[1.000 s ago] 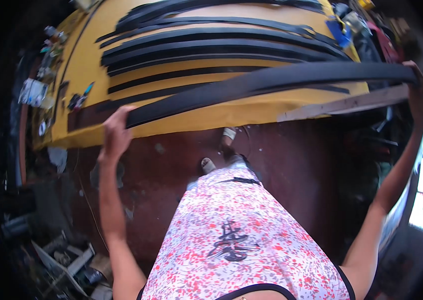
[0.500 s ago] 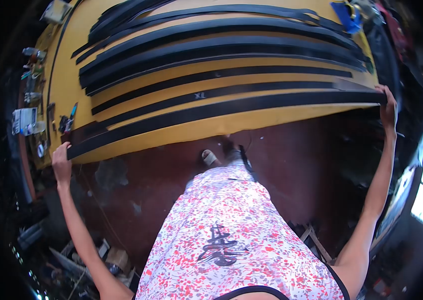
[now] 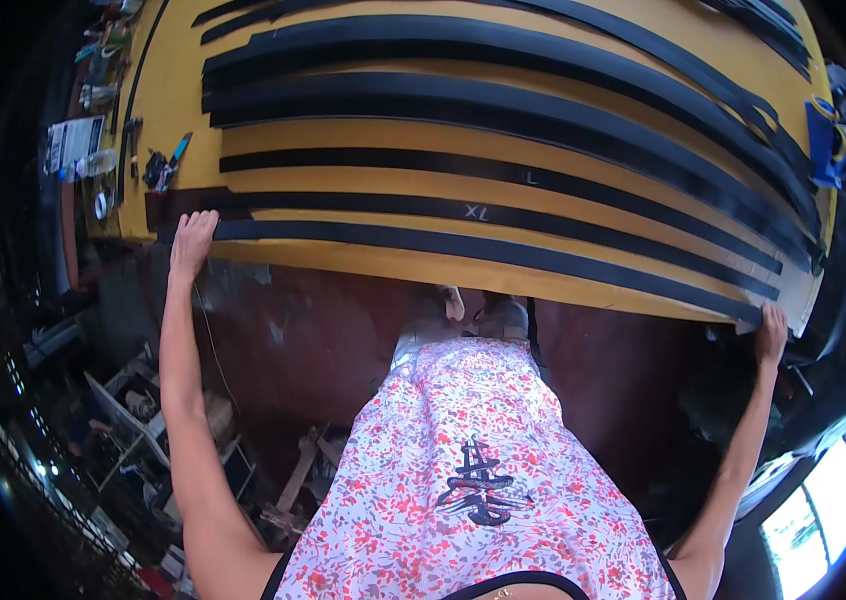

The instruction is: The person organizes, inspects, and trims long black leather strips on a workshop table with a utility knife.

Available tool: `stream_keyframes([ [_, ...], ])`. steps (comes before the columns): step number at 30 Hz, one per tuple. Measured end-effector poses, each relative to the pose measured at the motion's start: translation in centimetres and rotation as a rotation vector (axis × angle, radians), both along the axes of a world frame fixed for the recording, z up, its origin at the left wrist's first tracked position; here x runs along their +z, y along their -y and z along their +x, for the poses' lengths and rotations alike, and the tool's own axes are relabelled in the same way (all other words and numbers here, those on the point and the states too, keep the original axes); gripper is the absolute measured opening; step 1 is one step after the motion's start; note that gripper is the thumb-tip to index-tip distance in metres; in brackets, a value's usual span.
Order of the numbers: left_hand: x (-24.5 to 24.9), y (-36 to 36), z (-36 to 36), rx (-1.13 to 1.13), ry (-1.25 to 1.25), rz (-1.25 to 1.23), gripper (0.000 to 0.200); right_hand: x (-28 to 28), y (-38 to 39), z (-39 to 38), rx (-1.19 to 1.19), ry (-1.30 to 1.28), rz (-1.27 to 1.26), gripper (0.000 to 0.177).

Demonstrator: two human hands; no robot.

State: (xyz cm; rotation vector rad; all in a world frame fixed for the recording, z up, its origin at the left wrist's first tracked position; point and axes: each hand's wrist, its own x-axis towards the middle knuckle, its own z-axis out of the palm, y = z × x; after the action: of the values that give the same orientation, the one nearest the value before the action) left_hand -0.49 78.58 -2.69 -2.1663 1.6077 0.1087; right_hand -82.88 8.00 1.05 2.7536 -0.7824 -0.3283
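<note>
A long black strip lies along the front edge of the yellow table. My left hand is at its left end, fingers together over the strip. At the right end, my right hand pinches the strip's tip at the table edge. Just behind lies a black strip marked "XL", and behind that another marked "L". Wider black strips are spread farther back.
A teal-handled tool lies on the table's left side, with a bottle and papers beyond it. Blue tape-like item sits at the right edge. Wooden pieces are on the floor at lower left.
The view has turned and shifted. The front strip's right end now sits lower in view at the table's corner, and both hands remain at its ends.
</note>
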Motion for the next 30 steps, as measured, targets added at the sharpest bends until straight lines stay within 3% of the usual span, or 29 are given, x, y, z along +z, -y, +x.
stream_keyframes([
  [4,-1.6,-2.0,0.8,-0.018,0.001,-0.010,0.031,1.5,2.2,-1.4,-0.173,-0.327,-0.028,0.036],
  [6,0.5,-0.2,-0.3,0.059,-0.094,-0.005,0.045,-0.6,3.8,-3.7,-0.181,-0.384,-0.097,0.046],
  [8,0.6,-1.0,0.8,0.122,-0.181,0.064,0.056,-1.1,3.2,-1.9,-0.311,-0.467,-0.040,0.071],
  [10,1.4,-1.8,2.7,0.199,-0.233,0.117,0.052,-2.0,1.2,1.4,-0.376,-0.460,-0.085,0.091],
  [14,1.6,-3.4,5.9,0.325,-0.327,0.095,0.045,-2.4,-5.6,9.7,-0.429,-0.216,0.161,0.072],
  [18,1.4,-4.4,7.0,0.411,-0.417,0.122,0.040,-1.3,-17.6,23.2,-0.135,0.162,0.401,0.048],
  [20,1.9,-4.3,6.9,0.431,-0.419,0.033,0.044,-1.9,-21.8,28.6,-0.145,0.269,0.474,0.039],
  [22,2.1,-2.8,5.9,0.481,-0.512,-0.202,0.042,-3.0,-24.0,32.6,-0.152,0.347,0.511,0.034],
  [24,-1.0,-1.3,5.1,0.395,-0.534,-0.388,0.040,-3.4,-25.8,36.0,-0.142,0.382,0.503,0.037],
  [30,-2.5,2.2,5.1,0.242,-0.481,-0.517,0.023,-4.3,-24.4,36.7,-0.155,0.365,0.432,0.037],
])
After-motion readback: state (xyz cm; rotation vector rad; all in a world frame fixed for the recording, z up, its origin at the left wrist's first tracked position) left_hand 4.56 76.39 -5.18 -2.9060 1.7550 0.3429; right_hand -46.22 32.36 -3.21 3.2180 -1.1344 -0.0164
